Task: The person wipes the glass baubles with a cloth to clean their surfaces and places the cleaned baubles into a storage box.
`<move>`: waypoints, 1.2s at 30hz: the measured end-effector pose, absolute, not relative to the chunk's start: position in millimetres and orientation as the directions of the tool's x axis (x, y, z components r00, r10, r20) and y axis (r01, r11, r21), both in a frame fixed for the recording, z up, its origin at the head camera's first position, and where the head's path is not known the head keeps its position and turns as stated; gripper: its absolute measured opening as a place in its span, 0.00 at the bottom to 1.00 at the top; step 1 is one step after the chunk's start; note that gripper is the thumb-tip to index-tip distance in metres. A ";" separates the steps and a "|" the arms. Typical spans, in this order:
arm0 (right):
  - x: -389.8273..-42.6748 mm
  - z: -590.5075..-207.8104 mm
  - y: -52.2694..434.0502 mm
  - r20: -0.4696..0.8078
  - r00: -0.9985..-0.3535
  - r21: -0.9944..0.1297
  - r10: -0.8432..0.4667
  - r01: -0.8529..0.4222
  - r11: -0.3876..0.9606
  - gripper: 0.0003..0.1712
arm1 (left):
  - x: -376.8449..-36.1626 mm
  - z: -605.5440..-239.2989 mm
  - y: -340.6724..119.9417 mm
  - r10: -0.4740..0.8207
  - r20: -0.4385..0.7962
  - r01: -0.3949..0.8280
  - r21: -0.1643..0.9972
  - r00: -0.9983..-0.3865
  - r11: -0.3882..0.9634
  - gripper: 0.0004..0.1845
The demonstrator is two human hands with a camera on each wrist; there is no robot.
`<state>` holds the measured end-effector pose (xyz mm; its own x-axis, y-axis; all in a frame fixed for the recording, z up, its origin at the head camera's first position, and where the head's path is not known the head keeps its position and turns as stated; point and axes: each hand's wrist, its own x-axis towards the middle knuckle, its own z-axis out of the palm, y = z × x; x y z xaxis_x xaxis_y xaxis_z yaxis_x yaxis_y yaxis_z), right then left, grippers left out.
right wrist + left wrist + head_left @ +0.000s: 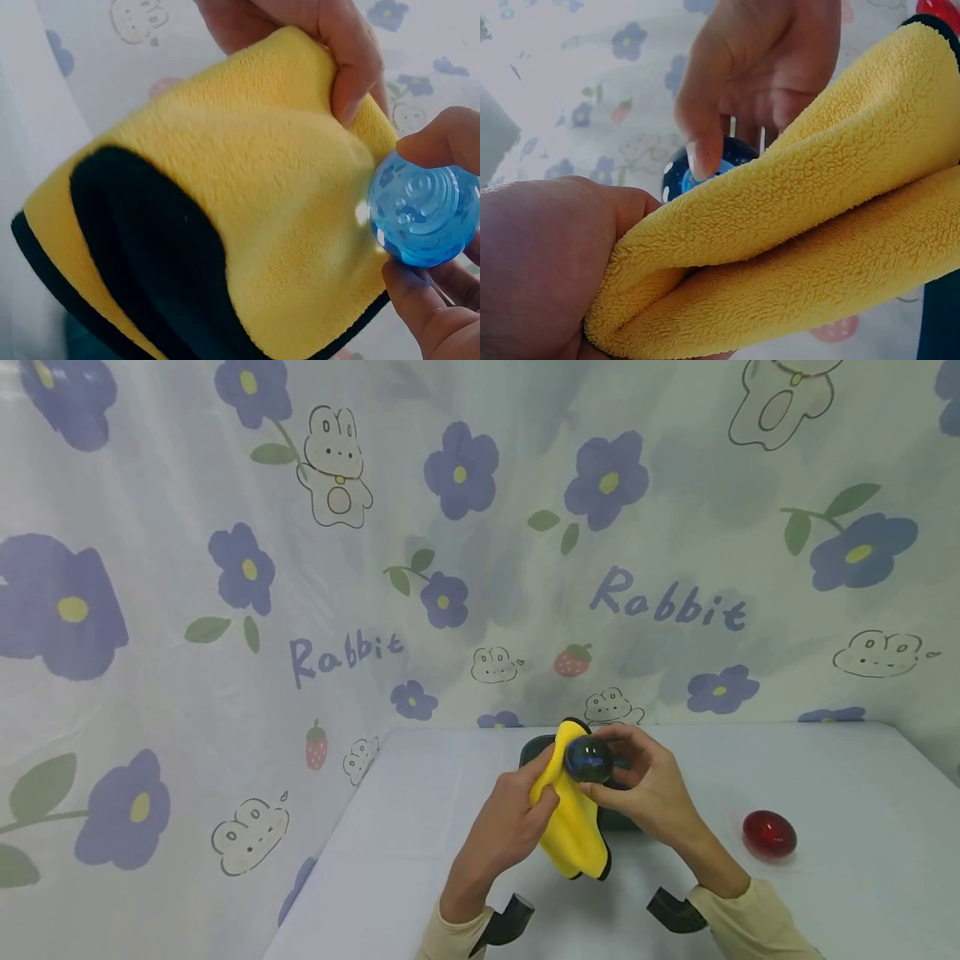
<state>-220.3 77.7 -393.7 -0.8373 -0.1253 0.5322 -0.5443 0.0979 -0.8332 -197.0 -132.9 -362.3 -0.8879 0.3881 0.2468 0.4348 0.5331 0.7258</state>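
Observation:
My left hand (513, 822) pinches a folded yellow cleaning cloth (570, 831) with black edging, which hangs down in front of a dark container. In my right hand (652, 785) is a shiny blue ball (588, 760), gripped between thumb and fingers right against the cloth's upper part. The right wrist view shows the ball (424, 217) as clear blue with ring-like marks, next to the fleecy side of the cloth (300, 187). From the left wrist, the cloth (780, 202) covers much of the ball.
Behind the hands stands the dark green container (534, 750), partly hidden by cloth and hands. A glossy red ball (769, 835) lies on the white table (420, 827) to the right. A curtain (510, 568) with flowers and rabbits hangs behind. Black curved pieces (508, 922) sit at both wrists.

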 end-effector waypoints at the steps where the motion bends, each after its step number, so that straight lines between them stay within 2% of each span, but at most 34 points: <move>1: -220.7 -393.7 78.2 0.531 -0.839 -0.833 -0.123 -0.543 0.105 0.37 | -196.6 -361.9 -133.0 0.387 0.244 0.432 0.727 -0.889 0.534 0.31; 12: -224.7 -396.2 83.7 0.566 -0.816 -0.787 -0.116 -0.577 0.219 0.35 | -192.7 -357.0 -131.8 0.377 0.247 0.432 0.710 -0.893 0.556 0.31; 25: -223.5 -394.6 84.5 0.392 -0.906 -0.821 -0.159 -0.423 0.384 0.33 | -186.8 -352.9 -132.6 0.289 0.279 0.399 0.708 -0.916 0.582 0.29; 36: -221.1 -399.5 75.6 0.412 -0.870 -0.804 -0.271 -0.487 0.341 0.35 | -188.3 -354.6 -133.5 0.329 0.339 0.472 0.685 -0.881 0.556 0.27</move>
<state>-221.1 75.6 -399.5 -0.8699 -0.2706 0.4123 -0.4872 0.3413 -0.8038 -188.3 -133.5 -354.6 -0.8811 0.3294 0.3394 0.4715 0.5559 0.6845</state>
